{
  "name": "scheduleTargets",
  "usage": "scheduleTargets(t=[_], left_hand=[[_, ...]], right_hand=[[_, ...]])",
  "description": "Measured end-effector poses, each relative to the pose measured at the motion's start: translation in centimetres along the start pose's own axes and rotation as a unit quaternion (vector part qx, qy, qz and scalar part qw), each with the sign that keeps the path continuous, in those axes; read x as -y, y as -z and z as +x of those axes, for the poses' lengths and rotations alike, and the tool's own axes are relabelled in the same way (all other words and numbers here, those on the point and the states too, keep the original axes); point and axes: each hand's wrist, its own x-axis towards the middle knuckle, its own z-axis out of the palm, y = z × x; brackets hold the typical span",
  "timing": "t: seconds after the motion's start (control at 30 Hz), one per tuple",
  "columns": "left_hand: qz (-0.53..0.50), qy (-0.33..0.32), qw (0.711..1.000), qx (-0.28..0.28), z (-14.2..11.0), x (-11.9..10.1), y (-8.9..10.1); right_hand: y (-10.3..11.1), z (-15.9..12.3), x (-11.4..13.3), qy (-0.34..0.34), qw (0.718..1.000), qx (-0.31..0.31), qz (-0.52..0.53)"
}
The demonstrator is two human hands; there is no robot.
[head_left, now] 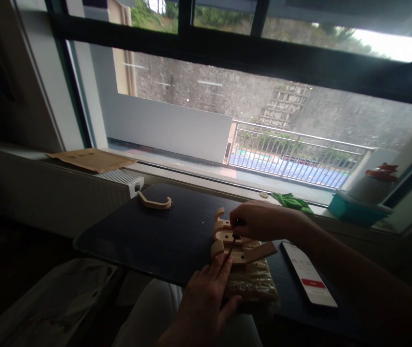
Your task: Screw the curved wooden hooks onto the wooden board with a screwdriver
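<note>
My right hand [247, 221] is closed around a screwdriver's dark handle [240, 222]. The screwdriver's thin shaft [232, 246] slants down towards my left fingertips. My left hand [206, 289] has its fingers pressed against the nearest light wooden hook [217, 248], with the thumb lower down by the bag. The screwdriver tip and whatever lies under my left fingers are hidden. Behind that hook, more curved wooden hooks [224, 236] with dark holes lie side by side. They rest on a shiny, brownish plastic-wrapped pack [253, 282].
A single wooden hook [155, 203] lies at the far left of the dark table [170, 241]. Right of the pack sits a phone [309, 274] showing a timer. A green cloth [293, 202], a teal box [354, 209] and a brown envelope [93, 159] are along the window ledge.
</note>
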Motion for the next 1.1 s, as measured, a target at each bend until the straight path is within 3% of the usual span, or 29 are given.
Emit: scheduleTargets(t=[0.33,0.53,0.7,0.8,0.9,1.0,1.1], left_hand=[[-0.015,0.017,1.000,-0.008,-0.1,-0.5,0.5],[-0.014,0.016,1.000,-0.008,-0.2,-0.4,0.4],[-0.007,0.013,1.000,0.001,0.0,-0.5,0.4],[0.000,0.006,1.000,-0.005,-0.1,-0.3,0.1],[0.001,-0.017,0.999,-0.038,-0.8,-0.1,-0.4],[-0.032,-0.047,0.992,-0.112,-1.9,0.2,-0.6],[-0.113,-0.010,0.971,-0.212,-2.0,0.7,-0.1]], right_hand=[[-0.7,0.2,-0.3,-0.014,0.999,-0.028,0.019],[0.1,0.1,0.1,0.012,0.999,0.032,-0.001],[-0.5,-0.3,-0.7,-0.011,1.000,-0.002,0.029],[-2.1,-1.9,-1.2,-0.050,0.995,-0.031,0.078],[-5.1,-4.1,-1.0,-0.108,0.976,-0.142,0.126],[-9.1,-5.8,-0.3,-0.191,0.945,-0.207,0.169],[-12.6,-6.3,0.2,-0.179,0.945,-0.197,0.188]])
